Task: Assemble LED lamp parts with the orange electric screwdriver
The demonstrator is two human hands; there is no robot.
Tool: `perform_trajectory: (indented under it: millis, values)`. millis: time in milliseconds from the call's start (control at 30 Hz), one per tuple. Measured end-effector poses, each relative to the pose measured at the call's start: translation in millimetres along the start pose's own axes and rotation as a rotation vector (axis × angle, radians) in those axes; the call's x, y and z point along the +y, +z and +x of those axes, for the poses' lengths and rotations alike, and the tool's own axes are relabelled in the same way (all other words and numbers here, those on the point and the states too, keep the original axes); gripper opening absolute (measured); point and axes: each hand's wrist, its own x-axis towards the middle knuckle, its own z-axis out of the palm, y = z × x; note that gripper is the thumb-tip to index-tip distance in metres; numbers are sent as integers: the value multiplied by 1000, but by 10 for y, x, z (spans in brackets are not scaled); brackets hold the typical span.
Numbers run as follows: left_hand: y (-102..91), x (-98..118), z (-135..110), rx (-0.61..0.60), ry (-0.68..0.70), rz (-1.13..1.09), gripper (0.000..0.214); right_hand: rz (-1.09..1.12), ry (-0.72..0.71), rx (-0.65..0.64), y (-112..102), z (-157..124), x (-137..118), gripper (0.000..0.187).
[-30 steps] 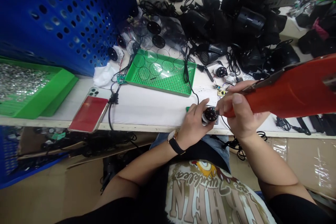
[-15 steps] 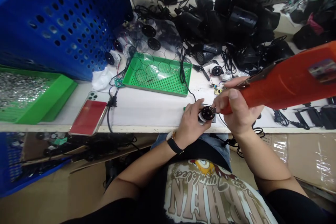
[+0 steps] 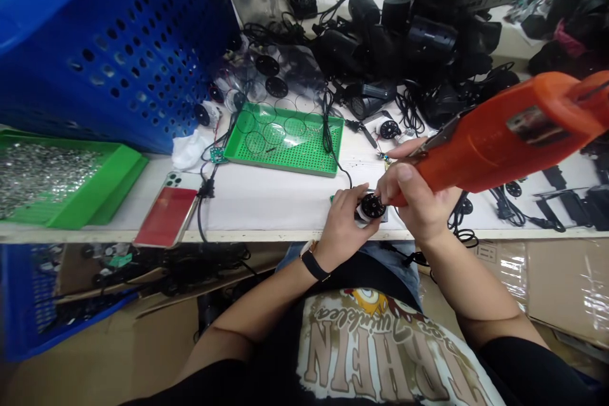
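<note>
My left hand (image 3: 346, 219) is closed around a small round camera module (image 3: 372, 206) with a white body and a black disc face. It holds the module near the table's front edge, face up. In my right hand (image 3: 421, 200) is a large orange hand-held tool (image 3: 504, 133), gripped close to its narrow front end. The tool's tip is hidden behind my right fingers, right beside the black disc. A green perforated tray (image 3: 280, 163) lies ahead of my left hand, with a few small screws and clear film in it.
Black camera housings (image 3: 431, 38) and cables are heaped at the back. A blue crate (image 3: 143, 57) stands at the left. A green bin (image 3: 109, 184) of small metal parts and a red-backed phone (image 3: 167, 212) lie near the front edge. Another camera module (image 3: 389, 129) sits behind my hands.
The orange tool and my right hand have shifted slightly left, and the tool's rear has swung into fuller view. My left hand still holds the module. The whole view has shifted a little.
</note>
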Motion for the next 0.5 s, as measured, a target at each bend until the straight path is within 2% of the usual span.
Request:
perform_trajectory:
  millis: [200, 500]
  values:
    - [40, -44, -43, 20, -23, 4, 70, 3, -48, 80, 46, -26, 17, 25]
    - [50, -21, -36, 29, -4, 5, 58, -21, -69, 113, 59, -65, 26, 28]
